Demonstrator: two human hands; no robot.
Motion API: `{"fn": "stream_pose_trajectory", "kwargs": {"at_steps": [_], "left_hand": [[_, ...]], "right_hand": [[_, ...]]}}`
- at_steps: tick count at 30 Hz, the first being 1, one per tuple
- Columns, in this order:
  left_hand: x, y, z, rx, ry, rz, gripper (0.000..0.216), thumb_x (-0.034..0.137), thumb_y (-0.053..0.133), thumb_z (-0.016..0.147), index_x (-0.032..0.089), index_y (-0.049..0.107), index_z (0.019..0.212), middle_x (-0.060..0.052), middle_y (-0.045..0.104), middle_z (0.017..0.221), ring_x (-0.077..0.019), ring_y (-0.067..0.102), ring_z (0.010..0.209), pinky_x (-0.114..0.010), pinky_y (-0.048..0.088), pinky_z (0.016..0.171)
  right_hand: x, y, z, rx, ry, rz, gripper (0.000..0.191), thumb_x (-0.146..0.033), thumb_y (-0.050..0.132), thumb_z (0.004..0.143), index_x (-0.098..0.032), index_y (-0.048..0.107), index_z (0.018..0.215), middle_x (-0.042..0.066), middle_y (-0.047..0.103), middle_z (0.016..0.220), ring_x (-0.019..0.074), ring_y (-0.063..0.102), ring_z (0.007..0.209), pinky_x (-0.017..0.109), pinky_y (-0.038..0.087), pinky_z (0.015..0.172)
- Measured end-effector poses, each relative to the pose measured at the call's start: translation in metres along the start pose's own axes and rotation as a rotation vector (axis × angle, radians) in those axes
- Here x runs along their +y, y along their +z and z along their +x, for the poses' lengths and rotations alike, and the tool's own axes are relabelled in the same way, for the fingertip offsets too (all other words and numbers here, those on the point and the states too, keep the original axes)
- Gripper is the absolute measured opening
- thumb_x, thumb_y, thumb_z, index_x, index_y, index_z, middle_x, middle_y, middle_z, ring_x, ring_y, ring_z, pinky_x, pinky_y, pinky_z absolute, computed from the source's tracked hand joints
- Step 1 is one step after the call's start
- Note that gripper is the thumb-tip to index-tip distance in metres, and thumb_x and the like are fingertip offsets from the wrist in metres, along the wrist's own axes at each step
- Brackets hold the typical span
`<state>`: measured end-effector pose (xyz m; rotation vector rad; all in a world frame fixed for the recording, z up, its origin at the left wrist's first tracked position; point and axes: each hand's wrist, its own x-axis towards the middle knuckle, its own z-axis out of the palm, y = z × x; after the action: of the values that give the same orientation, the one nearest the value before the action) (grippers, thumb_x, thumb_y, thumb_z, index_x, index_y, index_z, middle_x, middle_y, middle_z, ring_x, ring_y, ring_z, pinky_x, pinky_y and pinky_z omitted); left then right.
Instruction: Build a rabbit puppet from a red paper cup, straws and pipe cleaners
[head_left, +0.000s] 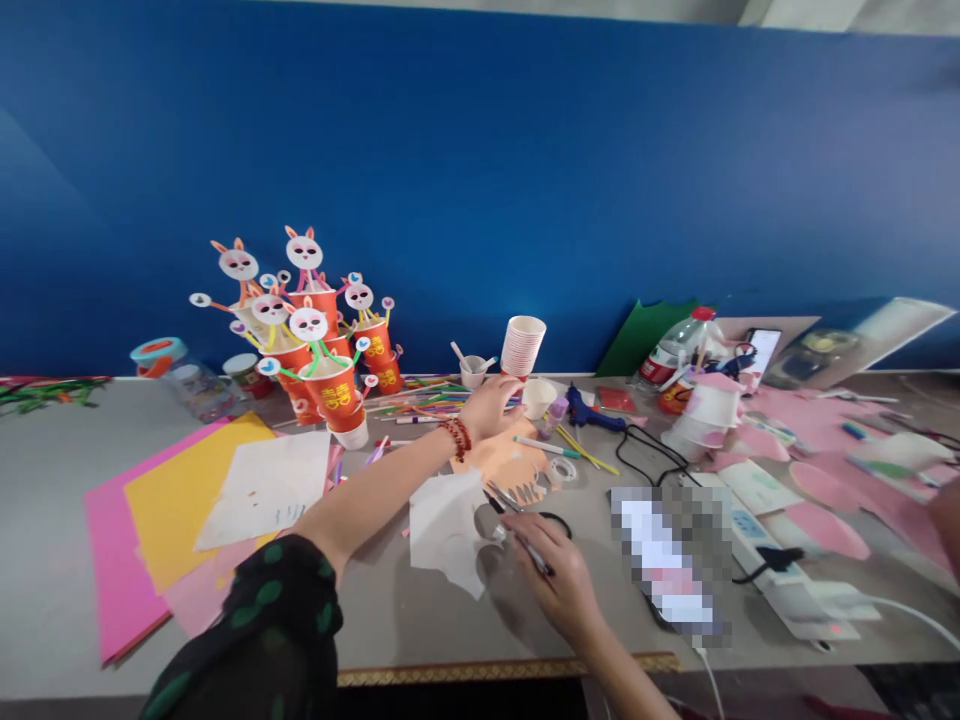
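Observation:
My left hand (491, 408), with a red bead bracelet at the wrist, reaches forward over the desk with its fingers stretched out. Its fingertips are by the base of a stack of paper cups (523, 345) and a single white cup (537, 398); whether they touch is unclear. Closer to me, my right hand (561, 580) is closed around a slim dark and silver pen (538, 560). Just beyond it lie scissors (508, 494), partly hidden, on cut orange paper (499, 455). A white paper sheet (442, 530) lies to its left.
Rabbit-faced red cup figures (330, 385) stand at the left behind coloured paper sheets (124, 530). A blue glue gun (591, 410), tape roll (561, 470) and several markers lie mid-desk. At right are a phone (664, 560), a power strip (780, 570), a bottle (675, 350) and pink paper scraps.

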<state>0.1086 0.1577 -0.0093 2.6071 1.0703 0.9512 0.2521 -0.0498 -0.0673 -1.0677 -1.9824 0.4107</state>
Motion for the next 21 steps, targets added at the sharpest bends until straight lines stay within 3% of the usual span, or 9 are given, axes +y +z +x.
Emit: {"fn": "stream_pose_trajectory", "kwargs": {"at_steps": [4, 6, 11, 13, 16, 21], "left_hand": [[0.012, -0.051, -0.058, -0.018, -0.019, 0.008, 0.015, 0.026, 0.056, 0.092, 0.019, 0.066, 0.101, -0.009, 0.066, 0.117, -0.0235, 0.060, 0.113, -0.039, 0.047, 0.101], [0.020, -0.068, -0.097, -0.030, -0.072, 0.038, 0.017, 0.027, 0.054, 0.093, 0.019, 0.065, 0.103, -0.010, 0.066, 0.115, -0.0239, 0.059, 0.114, -0.039, 0.047, 0.101], [0.042, -0.072, -0.179, -0.134, -0.173, 0.112, 0.027, 0.030, 0.059, 0.090, 0.018, 0.062, 0.113, -0.013, 0.065, 0.119, -0.0301, 0.058, 0.115, -0.047, 0.047, 0.098], [0.047, -0.067, -0.193, -0.235, -0.206, 0.198, 0.044, 0.036, 0.064, 0.086, 0.015, 0.056, 0.124, -0.017, 0.059, 0.130, -0.0356, 0.049, 0.126, -0.054, 0.039, 0.105], [0.049, -0.061, -0.196, -0.372, -0.253, 0.295, 0.054, 0.037, 0.062, 0.087, 0.014, 0.048, 0.134, -0.019, 0.056, 0.136, -0.0352, 0.043, 0.132, -0.059, 0.026, 0.112], [0.046, -0.058, -0.187, -0.405, -0.264, 0.307, 0.052, 0.031, 0.060, 0.088, 0.016, 0.047, 0.135, -0.017, 0.059, 0.132, -0.0321, 0.047, 0.129, -0.058, 0.019, 0.114]], "right_hand": [[0.007, 0.005, 0.017, -0.096, -0.057, -0.097, 0.030, -0.019, 0.048, 0.096, -0.021, 0.063, 0.121, 0.012, 0.070, 0.114, 0.0256, 0.065, 0.105, 0.039, 0.055, 0.089], [0.011, 0.003, 0.029, -0.131, -0.077, -0.145, 0.030, -0.020, 0.048, 0.096, -0.020, 0.062, 0.123, 0.012, 0.069, 0.114, 0.0266, 0.064, 0.105, 0.041, 0.054, 0.089], [0.023, 0.002, 0.062, -0.242, -0.171, -0.237, 0.038, -0.025, 0.052, 0.095, -0.020, 0.056, 0.132, 0.012, 0.064, 0.126, 0.0286, 0.058, 0.111, 0.045, 0.051, 0.095], [0.027, 0.006, 0.072, -0.270, -0.195, -0.262, 0.040, -0.022, 0.051, 0.094, -0.021, 0.056, 0.134, 0.012, 0.063, 0.128, 0.0284, 0.057, 0.113, 0.046, 0.049, 0.097], [0.031, 0.013, 0.081, -0.279, -0.192, -0.276, 0.041, -0.014, 0.045, 0.094, -0.022, 0.059, 0.131, 0.010, 0.064, 0.127, 0.0268, 0.057, 0.113, 0.045, 0.050, 0.096], [0.038, 0.016, 0.083, -0.277, -0.182, -0.242, 0.041, -0.010, 0.043, 0.092, -0.022, 0.064, 0.125, 0.009, 0.067, 0.125, 0.0264, 0.058, 0.109, 0.045, 0.049, 0.095]]}}
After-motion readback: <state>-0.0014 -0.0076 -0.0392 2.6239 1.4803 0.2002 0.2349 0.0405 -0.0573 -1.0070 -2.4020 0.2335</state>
